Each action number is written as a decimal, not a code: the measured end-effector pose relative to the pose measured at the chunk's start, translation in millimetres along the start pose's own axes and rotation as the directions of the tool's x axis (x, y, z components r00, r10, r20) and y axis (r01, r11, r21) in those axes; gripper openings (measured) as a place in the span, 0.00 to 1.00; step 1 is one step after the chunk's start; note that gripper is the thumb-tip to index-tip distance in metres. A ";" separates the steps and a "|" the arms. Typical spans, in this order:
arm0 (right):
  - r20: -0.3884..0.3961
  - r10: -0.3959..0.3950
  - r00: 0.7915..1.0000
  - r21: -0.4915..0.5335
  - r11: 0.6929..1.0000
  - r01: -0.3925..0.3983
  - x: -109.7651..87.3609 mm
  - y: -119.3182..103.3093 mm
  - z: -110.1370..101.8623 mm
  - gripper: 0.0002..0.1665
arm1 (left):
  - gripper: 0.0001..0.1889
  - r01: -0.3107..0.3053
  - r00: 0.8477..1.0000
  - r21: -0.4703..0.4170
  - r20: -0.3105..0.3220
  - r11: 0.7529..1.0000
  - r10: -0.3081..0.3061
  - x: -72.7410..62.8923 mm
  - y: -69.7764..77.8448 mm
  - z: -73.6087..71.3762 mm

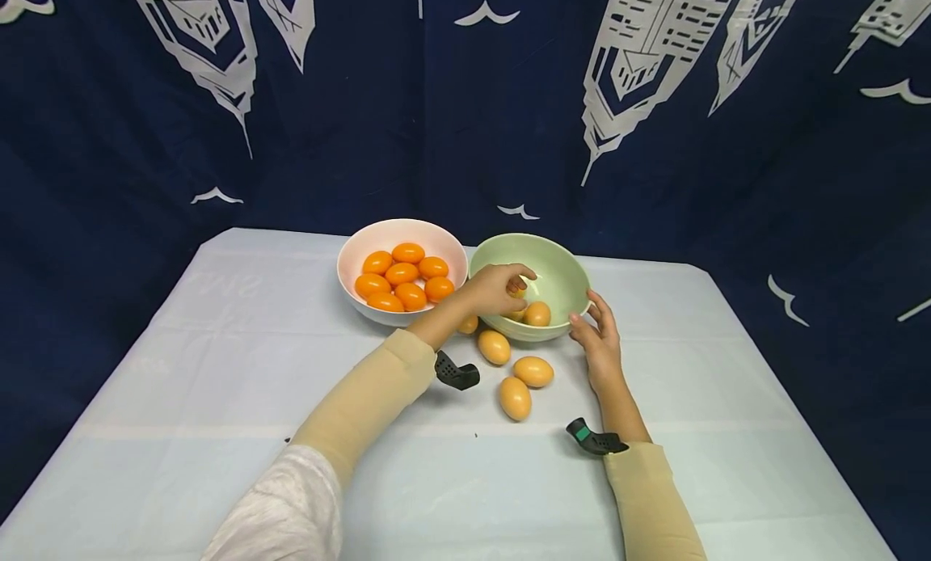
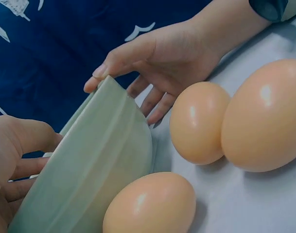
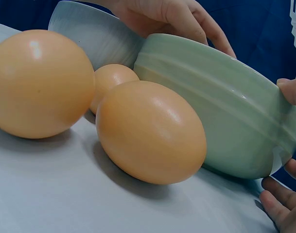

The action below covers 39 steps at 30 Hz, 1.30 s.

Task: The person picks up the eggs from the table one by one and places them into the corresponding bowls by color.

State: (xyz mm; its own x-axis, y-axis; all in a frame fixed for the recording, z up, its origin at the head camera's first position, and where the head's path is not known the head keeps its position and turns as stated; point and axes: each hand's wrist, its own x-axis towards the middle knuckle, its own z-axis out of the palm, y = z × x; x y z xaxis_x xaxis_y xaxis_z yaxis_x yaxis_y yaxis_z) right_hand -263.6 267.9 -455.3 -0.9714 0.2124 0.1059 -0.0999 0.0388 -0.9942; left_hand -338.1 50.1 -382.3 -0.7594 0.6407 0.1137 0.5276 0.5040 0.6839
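A light green bowl (image 1: 560, 262) stands at the back of the table with light brown eggs (image 1: 537, 314) inside. My left hand (image 1: 494, 290) reaches over its near left rim, thumb and index finger spread apart above the eggs. In the left wrist view the bowl wall hides those fingertips. At the bowl's right side my right hand (image 1: 600, 343) grips it, thumb on the rim and fingers lower along the outer wall (image 3: 279, 194). More brown eggs lie on the table in front of the bowl, among them one egg (image 1: 494, 347) close to its base.
A pink bowl (image 1: 353, 262) holding several bright orange eggs (image 1: 402, 273) stands just left of the green one, under my left forearm. Two brown eggs lie nearer me, one egg (image 1: 534, 372) behind another egg (image 1: 515, 398). A dark blue printed curtain (image 1: 465, 124) hangs behind the white-covered table (image 1: 218, 367).
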 end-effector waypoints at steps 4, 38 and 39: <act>0.002 -0.011 1.000 0.004 1.000 0.011 0.8 0.6 -0.3 0.35 | 0.27 0.001 0.999 -0.078 -0.043 0.997 -0.004 -7.8 0.4 -1.3; -0.008 -0.009 1.000 0.003 1.000 0.009 2.0 4.3 -0.1 0.35 | 0.22 -0.133 0.947 -0.342 -0.320 0.930 0.018 -77.0 -9.0 3.5; -0.009 -0.006 1.000 0.007 1.000 0.006 2.0 4.6 -0.1 0.35 | 0.22 -0.141 0.944 -0.348 -0.329 0.927 0.020 -79.8 -10.1 4.4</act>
State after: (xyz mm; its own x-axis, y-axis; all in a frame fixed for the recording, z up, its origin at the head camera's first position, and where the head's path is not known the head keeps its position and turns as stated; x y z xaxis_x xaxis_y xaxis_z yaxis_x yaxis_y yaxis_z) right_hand -266.0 268.6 -459.6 -0.9688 0.2213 0.1116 -0.1069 0.0333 -0.9937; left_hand -281.2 -3.5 -401.5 -0.8316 0.4242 0.3585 0.4638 0.1753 0.8684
